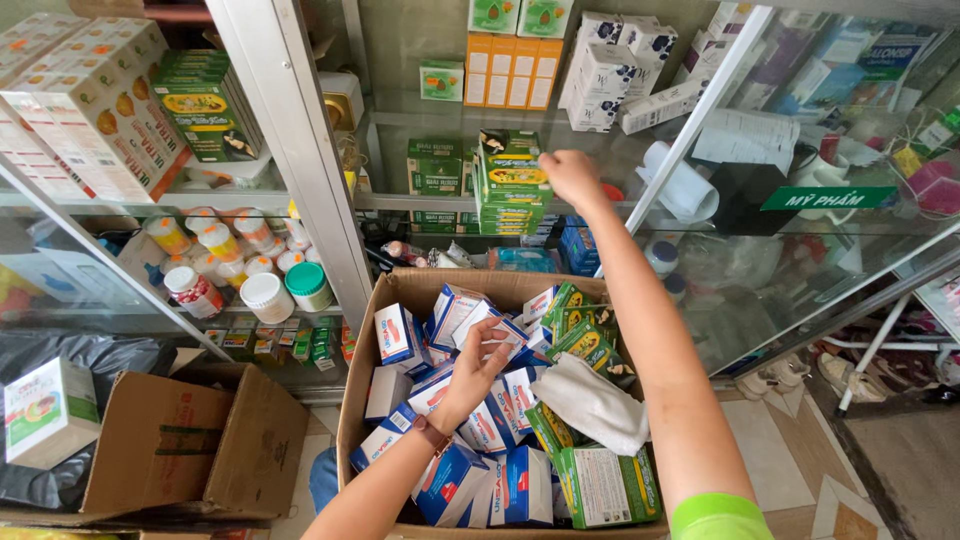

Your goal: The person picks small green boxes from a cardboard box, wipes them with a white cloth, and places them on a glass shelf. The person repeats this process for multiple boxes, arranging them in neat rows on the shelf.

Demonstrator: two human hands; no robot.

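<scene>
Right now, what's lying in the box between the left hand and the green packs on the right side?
In the head view, a white cloth lies between the left hand and the green packs, resting on blue-and-white boxes.

A: Where does the view look from?
B: One head-worn camera, looking steeply down, close above an open cardboard box [372,330].
A: Facing what?
B: Glass shelves [400,200] straight ahead.

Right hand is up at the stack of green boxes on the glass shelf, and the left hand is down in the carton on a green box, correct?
Not quite. In the head view the left hand rests on a white-and-blue box in the carton, not a green one. The right hand is at the stack of green boxes.
</scene>
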